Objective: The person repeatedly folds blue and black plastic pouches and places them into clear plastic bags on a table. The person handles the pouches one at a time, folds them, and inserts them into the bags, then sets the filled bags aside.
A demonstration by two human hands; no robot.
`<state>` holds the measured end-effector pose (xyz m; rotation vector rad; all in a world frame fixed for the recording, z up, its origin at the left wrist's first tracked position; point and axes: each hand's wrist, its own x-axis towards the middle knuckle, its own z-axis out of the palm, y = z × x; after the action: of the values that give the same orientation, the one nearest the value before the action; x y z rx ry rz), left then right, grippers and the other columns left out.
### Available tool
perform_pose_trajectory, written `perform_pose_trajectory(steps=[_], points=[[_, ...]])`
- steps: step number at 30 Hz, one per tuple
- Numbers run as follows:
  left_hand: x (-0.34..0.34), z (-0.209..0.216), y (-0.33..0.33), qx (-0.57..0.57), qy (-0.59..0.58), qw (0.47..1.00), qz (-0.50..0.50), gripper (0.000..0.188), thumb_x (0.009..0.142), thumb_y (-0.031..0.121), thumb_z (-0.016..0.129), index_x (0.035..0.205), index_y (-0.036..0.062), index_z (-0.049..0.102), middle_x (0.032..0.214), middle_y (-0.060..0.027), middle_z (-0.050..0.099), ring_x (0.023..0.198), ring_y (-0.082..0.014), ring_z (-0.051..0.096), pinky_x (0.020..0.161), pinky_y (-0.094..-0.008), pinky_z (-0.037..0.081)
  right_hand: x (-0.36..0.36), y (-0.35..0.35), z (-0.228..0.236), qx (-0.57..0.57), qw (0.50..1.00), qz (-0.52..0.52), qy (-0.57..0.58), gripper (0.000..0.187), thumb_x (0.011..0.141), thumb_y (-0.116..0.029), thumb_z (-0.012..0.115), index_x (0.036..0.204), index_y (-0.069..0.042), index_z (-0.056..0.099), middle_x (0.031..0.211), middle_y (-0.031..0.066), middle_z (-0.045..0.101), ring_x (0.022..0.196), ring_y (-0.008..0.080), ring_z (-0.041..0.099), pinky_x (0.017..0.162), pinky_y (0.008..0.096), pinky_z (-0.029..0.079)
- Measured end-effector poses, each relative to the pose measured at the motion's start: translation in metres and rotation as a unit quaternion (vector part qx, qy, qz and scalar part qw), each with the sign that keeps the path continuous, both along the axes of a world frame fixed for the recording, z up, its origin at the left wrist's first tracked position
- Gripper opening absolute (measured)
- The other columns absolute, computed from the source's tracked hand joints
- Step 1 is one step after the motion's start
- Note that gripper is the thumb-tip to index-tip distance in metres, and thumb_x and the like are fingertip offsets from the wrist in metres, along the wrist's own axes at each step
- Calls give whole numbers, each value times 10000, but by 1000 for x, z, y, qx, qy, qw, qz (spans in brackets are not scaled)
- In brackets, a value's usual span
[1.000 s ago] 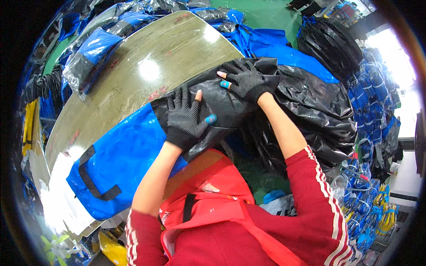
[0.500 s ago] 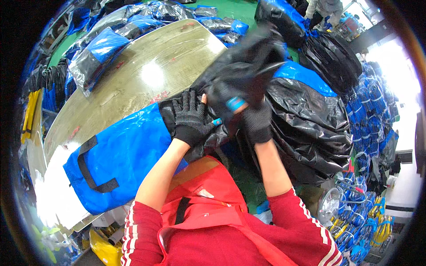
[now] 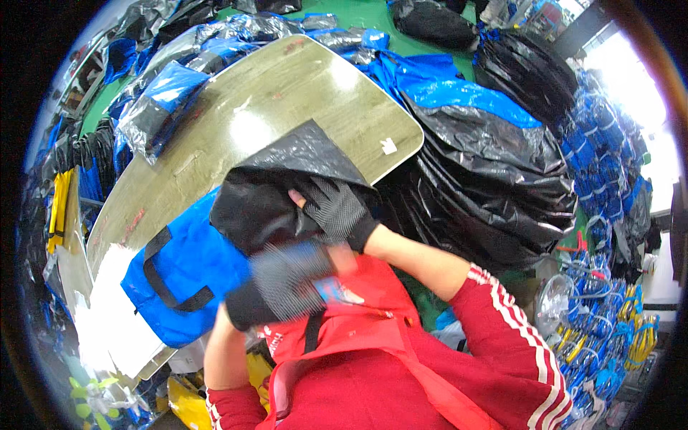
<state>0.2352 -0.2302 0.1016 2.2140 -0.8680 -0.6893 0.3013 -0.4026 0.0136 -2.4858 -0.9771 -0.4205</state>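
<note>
On the table in front of me lies a blue bag (image 3: 190, 269) with a black strap handle (image 3: 161, 276). Its black upper part (image 3: 269, 197) is folded over onto the blue body. My right hand (image 3: 337, 211), in a grey-black glove with a bare thumb tip, lies flat on the black material, fingers stretched out. My left hand (image 3: 290, 279), gloved too, is smeared by motion near the lower edge of the black part, close to my red apron (image 3: 358, 315). Its fingers cannot be made out.
The wood-patterned table (image 3: 315, 93) has a rounded far corner with a white scrap (image 3: 388, 146). A large heap of black and blue bags (image 3: 494, 179) stands at its right. Packed blue-and-black bags (image 3: 161, 107) lie along its far left. Blue bundles (image 3: 609, 158) are stacked farther right.
The black part has swung from the upper right down over the blue body. My right hand has moved left with it; my left hand has come down toward me.
</note>
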Motion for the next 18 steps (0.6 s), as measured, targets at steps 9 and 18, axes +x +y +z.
perform_pose_trajectory(steps=[9,18], points=[[65,-102,64,158,-429,863,215,701,838,505,568,1402,107,445,1448,-151,431,1397,-399,291,1148,-612,54,15,-26,6,27,997,-62,22,703,858,-470,623,1322,37,476,1295,288,517,1224,422,494,1016,468,410],[70,-135,58,166,-359,884,249,641,858,427,535,1404,104,446,1465,-168,409,1381,-404,309,1126,-627,104,20,37,-8,-36,995,-71,61,816,745,-451,672,1319,88,459,1350,311,445,1294,441,394,1138,524,224]])
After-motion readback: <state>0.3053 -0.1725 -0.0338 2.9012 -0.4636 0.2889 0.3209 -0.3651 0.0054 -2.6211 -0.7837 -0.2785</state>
